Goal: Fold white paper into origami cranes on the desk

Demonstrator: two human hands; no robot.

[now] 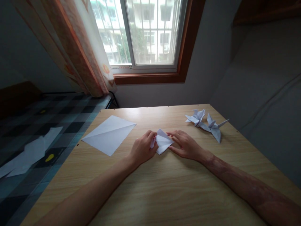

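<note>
A small, partly folded white paper (pixel 163 142) lies on the wooden table (pixel 150 191) in front of me. My left hand (pixel 142 147) curls its fingers round the paper's left edge and pinches it. Flat against the paper's right side lies my right hand (pixel 185 145), its fingers stretched out and pressing on the table and the paper's edge.
A white square sheet (pixel 108 134) with a diagonal crease lies to the left. Two folded paper cranes (pixel 206 123) sit at the table's far right. A checked cloth (pixel 30 138) with loose papers (pixel 25 153) is off the left edge. A window and curtain are behind.
</note>
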